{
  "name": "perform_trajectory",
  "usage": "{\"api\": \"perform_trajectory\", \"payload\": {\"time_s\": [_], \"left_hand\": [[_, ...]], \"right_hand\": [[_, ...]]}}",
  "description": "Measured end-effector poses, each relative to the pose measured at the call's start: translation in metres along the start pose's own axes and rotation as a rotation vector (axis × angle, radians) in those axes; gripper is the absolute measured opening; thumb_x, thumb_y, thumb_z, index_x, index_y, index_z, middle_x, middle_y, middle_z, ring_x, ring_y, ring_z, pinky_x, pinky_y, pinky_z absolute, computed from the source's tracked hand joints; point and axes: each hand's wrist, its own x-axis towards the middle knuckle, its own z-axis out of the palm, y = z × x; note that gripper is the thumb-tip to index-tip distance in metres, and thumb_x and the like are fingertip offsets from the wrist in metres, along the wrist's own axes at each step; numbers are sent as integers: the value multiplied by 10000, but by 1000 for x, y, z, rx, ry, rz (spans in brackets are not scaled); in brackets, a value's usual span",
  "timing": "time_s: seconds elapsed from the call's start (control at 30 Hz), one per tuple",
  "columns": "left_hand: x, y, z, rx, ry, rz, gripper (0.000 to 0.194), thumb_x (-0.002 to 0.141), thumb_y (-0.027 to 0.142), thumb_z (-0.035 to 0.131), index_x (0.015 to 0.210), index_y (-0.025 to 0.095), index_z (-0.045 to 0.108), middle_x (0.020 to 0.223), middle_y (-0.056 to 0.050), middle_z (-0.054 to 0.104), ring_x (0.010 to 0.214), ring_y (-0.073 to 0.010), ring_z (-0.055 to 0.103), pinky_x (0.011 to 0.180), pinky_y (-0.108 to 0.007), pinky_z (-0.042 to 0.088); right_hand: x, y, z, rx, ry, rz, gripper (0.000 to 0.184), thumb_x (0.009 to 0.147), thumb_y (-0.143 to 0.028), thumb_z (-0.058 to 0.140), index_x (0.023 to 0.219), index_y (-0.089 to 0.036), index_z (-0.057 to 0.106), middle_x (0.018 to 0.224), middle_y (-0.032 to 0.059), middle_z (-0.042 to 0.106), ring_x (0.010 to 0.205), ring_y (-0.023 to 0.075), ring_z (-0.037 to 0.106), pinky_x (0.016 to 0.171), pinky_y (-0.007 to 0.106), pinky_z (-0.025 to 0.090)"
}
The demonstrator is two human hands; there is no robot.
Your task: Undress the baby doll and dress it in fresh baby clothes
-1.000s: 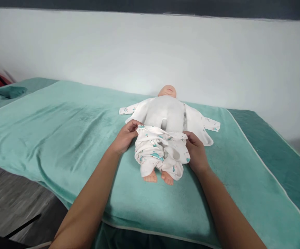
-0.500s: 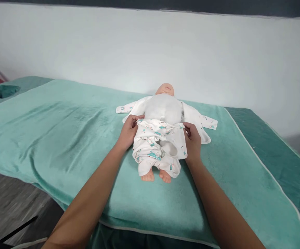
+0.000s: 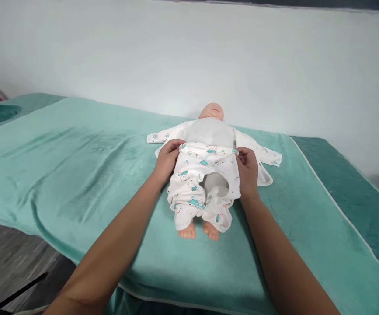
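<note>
A baby doll (image 3: 211, 112) lies on its back, head away from me and bare feet toward me. White patterned baby pants (image 3: 192, 170) cover its legs, with a round opening between them showing the pale body. My left hand (image 3: 168, 159) pinches the waistband at its left end. At the right end, my right hand (image 3: 247, 168) grips the same waistband, fingers closed. The waistband is drawn straight across the doll's belly. Under the doll spreads an open white baby shirt (image 3: 250, 144), its sleeves stretched out to both sides.
A green velvety cover (image 3: 87, 175) with white piping lies over the bed or table beneath the doll. Behind it rises a white wall (image 3: 110, 57). Grey flooring (image 3: 8, 253) and a thin black bar (image 3: 22, 291) show at the lower left.
Both hands have moved up toward the doll's chest with the waistband. The pants now sit higher and flatter, the waistband is straighter, and the round opening looks wider.
</note>
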Motion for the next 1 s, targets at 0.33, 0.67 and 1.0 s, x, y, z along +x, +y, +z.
{"api": "perform_trajectory", "payload": {"time_s": [0.33, 0.67, 1.0], "left_hand": [[3, 18, 0, 273, -149, 175, 157, 797, 270, 698, 939, 218, 659, 1375, -65, 542, 1289, -229, 511, 1072, -356, 395], [62, 21, 17, 454, 17, 120, 137, 868, 267, 625, 827, 223, 502, 669, 36, 540, 660, -160, 482, 664, -298, 333], [63, -5, 14, 431, -51, 342, 133, 905, 349, 603, 901, 216, 605, 1026, -32, 633, 976, -188, 582, 869, -314, 468]], "right_hand": [[10, 5, -10, -248, -108, -321, 167, 929, -374, 560, 984, -245, 651, 1093, 82, 660, 1055, 251, 599, 876, 381, 515], [64, 12, -6, -375, -214, -103, 199, 890, -404, 586, 782, -237, 574, 641, -9, 570, 637, 189, 499, 644, 327, 390], [61, 27, 6, -190, -101, -128, 234, 887, -460, 591, 883, -227, 578, 900, 21, 620, 854, 195, 560, 794, 327, 466]]}}
